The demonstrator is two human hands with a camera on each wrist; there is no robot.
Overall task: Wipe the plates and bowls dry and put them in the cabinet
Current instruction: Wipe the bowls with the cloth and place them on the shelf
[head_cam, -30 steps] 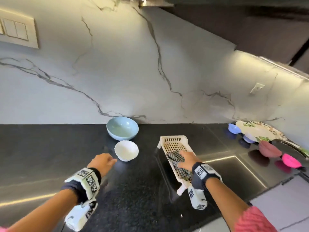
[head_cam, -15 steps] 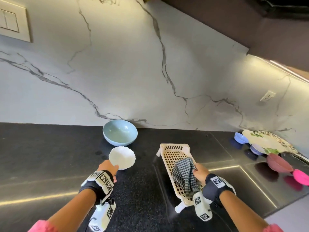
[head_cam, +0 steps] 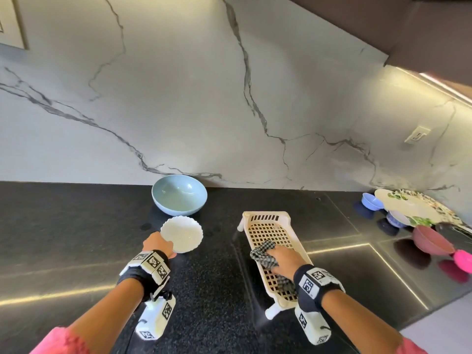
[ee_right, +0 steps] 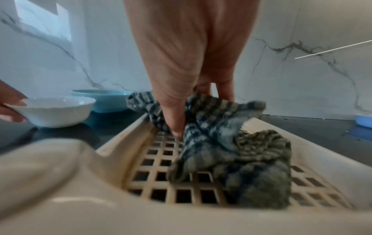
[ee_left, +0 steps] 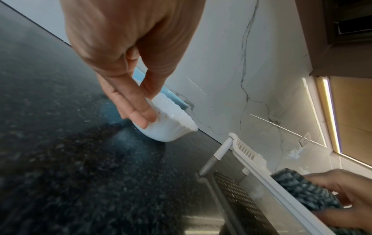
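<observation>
A small white scalloped bowl [head_cam: 185, 235] sits on the black counter [head_cam: 76, 226], and my left hand [head_cam: 158, 244] pinches its near rim. In the left wrist view the thumb lies inside the bowl [ee_left: 173, 127] and the fingers [ee_left: 138, 116] outside. Behind it stands a larger light blue bowl [head_cam: 178, 194]. My right hand [head_cam: 283, 259] grips a bunched checked cloth [head_cam: 263, 254] lying in the cream drying rack [head_cam: 268, 226]. In the right wrist view the thumb and fingers dig into the cloth [ee_right: 231, 143] on the rack's grid [ee_right: 161, 174].
At the far right stand a floral plate [head_cam: 408, 208], a small blue bowl [head_cam: 371, 201], a dusky pink bowl [head_cam: 431, 240] and a magenta bowl [head_cam: 463, 260]. A dark upper cabinet [head_cam: 383, 21] hangs over the marble wall. The counter's front edge runs bottom right.
My left hand has reached forward and taken the white bowl's rim. My right hand lifted the cloth off the rack, then lowered it back, bunched in its grip.
</observation>
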